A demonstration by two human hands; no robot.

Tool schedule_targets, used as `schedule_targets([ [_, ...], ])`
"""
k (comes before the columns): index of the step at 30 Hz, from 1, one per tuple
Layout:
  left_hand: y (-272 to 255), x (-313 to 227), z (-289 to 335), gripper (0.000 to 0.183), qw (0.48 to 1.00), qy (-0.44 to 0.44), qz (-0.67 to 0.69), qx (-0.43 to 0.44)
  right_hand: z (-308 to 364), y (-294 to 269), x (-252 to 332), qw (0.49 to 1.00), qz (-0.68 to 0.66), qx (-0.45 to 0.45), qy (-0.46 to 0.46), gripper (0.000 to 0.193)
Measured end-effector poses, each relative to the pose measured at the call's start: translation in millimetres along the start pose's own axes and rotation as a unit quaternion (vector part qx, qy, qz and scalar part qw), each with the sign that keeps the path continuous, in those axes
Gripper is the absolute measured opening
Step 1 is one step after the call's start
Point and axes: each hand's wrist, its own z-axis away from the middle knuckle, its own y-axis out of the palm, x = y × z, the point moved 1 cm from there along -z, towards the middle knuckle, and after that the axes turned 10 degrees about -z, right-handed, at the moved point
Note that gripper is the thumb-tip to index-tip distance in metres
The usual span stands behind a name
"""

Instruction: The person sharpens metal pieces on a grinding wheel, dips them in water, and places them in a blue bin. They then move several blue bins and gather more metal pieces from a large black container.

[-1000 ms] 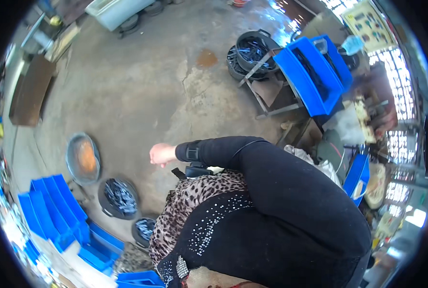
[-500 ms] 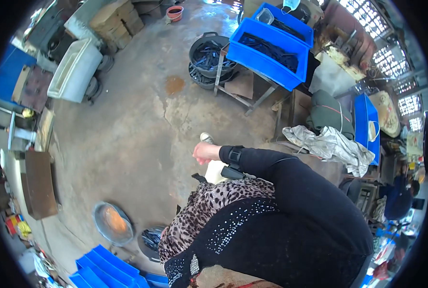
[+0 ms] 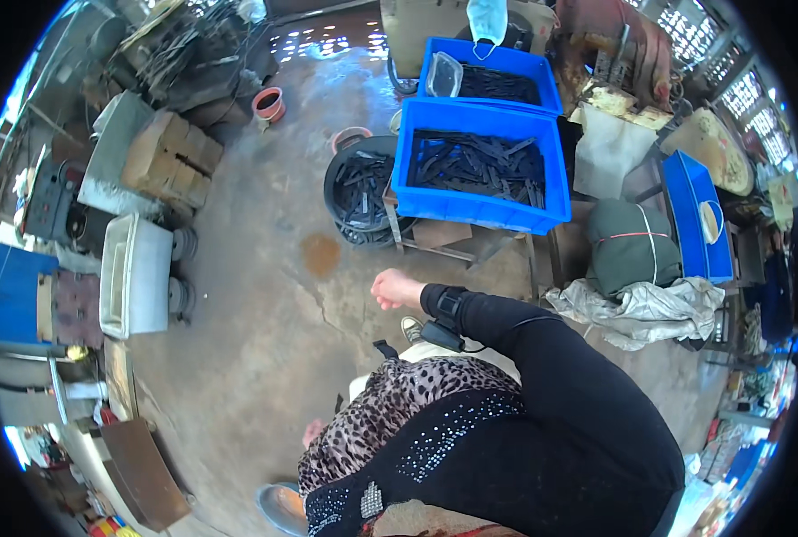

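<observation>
My right hand is held out in front of me above the concrete floor, fingers curled in and nothing seen in them. A black band and a small black device sit on that wrist. Most of my left hand is hidden behind leopard-print fabric at my front, so its fingers do not show clearly. Neither hand touches the bins ahead. Nearest to my right hand is a blue plastic bin of dark flat strips on a metal stand. Behind it stands a second blue bin with similar pieces.
Black tubs of strips stand left of the stand. A red bucket, cardboard boxes and a white tub lie farther left. At right are a tied green bundle and crumpled sheeting. A basin is low left.
The view has shifted forward and turned, with the blue bins now closer ahead. The basin has slid toward the lower edge. More of my left hand shows; my right hand stays curled.
</observation>
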Motion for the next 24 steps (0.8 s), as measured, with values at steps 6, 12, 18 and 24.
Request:
schedule_targets([
  [6, -27, -124, -67, 0.028, 0.997, 0.028, 0.031, 0.071, -17, -23, 5, 0.995, -0.087, -0.056, 0.008, 0.013],
  [12, -24, -202, -155, 0.013, 0.979, 0.001, -0.082, 0.187, -52, -40, 13, 0.98, -0.187, -0.073, -0.017, 0.016],
  [18, -35, -333, -235, 0.029, 0.977, -0.058, -0.06, 0.195, -104, -22, 66, 0.959, -0.216, -0.174, 0.062, 0.018],
  [24, -6, -471, -304, 0.034, 0.966, -0.005, -0.152, 0.21, -181, -24, 114, 0.933, -0.299, -0.195, 0.042, 0.017],
])
